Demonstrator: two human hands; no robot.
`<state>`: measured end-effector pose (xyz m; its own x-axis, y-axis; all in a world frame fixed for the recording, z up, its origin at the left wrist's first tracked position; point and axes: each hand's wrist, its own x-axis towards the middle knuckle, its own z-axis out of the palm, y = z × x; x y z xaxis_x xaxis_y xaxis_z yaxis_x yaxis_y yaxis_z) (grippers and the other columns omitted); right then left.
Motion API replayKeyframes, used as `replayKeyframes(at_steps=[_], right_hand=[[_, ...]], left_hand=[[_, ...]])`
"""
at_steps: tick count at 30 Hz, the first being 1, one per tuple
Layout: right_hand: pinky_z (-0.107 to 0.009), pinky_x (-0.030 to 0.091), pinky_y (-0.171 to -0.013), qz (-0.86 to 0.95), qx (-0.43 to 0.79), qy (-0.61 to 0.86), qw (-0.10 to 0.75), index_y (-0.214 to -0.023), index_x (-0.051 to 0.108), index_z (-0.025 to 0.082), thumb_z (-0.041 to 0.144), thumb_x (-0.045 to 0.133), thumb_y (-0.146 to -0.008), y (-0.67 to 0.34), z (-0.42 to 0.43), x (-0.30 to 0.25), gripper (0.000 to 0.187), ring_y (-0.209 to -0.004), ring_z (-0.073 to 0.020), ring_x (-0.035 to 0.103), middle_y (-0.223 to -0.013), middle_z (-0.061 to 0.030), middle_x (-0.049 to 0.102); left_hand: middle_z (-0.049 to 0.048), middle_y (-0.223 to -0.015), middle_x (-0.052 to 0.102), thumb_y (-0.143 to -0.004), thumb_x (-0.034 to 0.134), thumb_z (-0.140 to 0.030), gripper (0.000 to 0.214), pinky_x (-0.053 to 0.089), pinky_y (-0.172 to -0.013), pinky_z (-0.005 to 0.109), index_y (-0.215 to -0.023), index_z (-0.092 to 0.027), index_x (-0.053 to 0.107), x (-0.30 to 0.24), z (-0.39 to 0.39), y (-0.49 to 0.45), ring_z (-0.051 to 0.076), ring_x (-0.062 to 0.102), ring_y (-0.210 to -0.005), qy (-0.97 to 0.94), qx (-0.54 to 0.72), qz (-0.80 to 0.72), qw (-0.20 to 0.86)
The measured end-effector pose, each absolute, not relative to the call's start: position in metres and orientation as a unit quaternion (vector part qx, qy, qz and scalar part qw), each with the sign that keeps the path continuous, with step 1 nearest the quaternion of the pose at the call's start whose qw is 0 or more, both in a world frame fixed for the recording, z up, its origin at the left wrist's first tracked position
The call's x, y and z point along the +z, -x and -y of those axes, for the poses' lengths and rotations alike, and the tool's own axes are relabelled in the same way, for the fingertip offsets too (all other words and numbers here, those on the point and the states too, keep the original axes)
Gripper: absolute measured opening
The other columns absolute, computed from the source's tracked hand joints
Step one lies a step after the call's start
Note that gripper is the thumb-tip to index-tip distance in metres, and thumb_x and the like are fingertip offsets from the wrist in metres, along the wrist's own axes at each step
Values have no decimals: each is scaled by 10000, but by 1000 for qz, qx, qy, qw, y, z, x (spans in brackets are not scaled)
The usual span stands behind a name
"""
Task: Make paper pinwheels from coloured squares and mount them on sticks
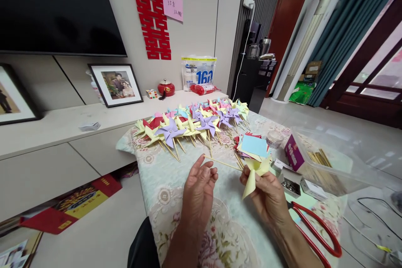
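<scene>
Tablecloth (230, 201) in floral print spreads beneath rows of paper pinwheels (207, 124) along the far side and a clear plastic bin (339, 178) at right. Above the cloth, a person's right hand (266, 194) pinches a pale yellow pinwheel (250, 183); the left hand (200, 182), fingers slack and loosely curled, is at the tip of its thin stick (223, 162), contact impossible to tell.
</scene>
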<state>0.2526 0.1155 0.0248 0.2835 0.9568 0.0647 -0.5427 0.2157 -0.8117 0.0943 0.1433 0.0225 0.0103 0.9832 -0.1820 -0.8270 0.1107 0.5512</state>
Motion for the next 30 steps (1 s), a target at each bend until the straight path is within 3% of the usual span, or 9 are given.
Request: replayKeyframes(at_steps=[5,10,12,14,17,23,26,30], right_hand=[[-312,541,-598,333,562,349,672,-782,765,175,336,878,-643,-239,-111,29,241,-606,-177,639,-712,-60,737],[-262,472,-551,397,626,345,576,-824,774,153,361,861,-650,-243,-107,31,284,-559,-146,582,-655,-35,698],[-256,463,-553,446,628,349,533,-834,766,147,380,842,-677,-251,-106,31,291,-572,-143,574,-687,-36,694],[-261,470,-567,487,609,355,515,-845,754,152,395,812,-720,-258,-105,31,280,-608,-152,581,-729,-40,689],[-280,485,-605,532,539,378,533,-872,732,162,390,759,-794,-263,-104,32,243,-666,-169,589,-768,-44,674],[-319,499,-683,669,291,383,566,-902,682,202,239,626,-918,-259,-102,40,70,-767,-190,625,-879,-60,676],[-349,506,-723,719,158,373,565,-906,663,211,146,595,-911,-258,-102,45,94,-826,-213,647,-887,-69,689],[-357,501,-728,738,88,374,555,-925,652,205,74,559,-889,-258,-102,48,164,-841,-214,641,-892,-72,681]], left_hand=[[50,-945,720,-675,867,-226,376,522,-674,210,-1013,-136,729,18,-144,-96,103,665,-750,-156,631,-268,711],[24,-789,700,-653,878,-271,315,561,-763,295,-915,-152,749,21,-143,-93,157,688,-789,-127,659,-252,697],[-2,-755,665,-636,887,-270,373,527,-633,221,-967,-155,757,23,-143,-92,94,631,-651,-125,666,-262,687],[-8,-758,640,-633,886,-278,417,398,-466,156,-1010,-149,763,26,-141,-93,47,542,-540,-157,649,-285,687],[-15,-734,614,-655,872,-323,435,280,-401,164,-1040,-149,769,27,-135,-99,27,453,-467,-226,589,-318,708],[-53,-557,525,-699,844,-370,378,330,-460,199,-1010,-166,775,17,-128,-107,59,431,-462,-315,535,-325,713],[-36,-584,552,-716,825,-385,312,316,-445,205,-940,-171,787,13,-129,-108,59,416,-452,-351,536,-327,694],[-25,-660,554,-721,810,-342,226,315,-443,210,-888,-189,809,13,-128,-109,60,419,-478,-412,551,-324,649]])
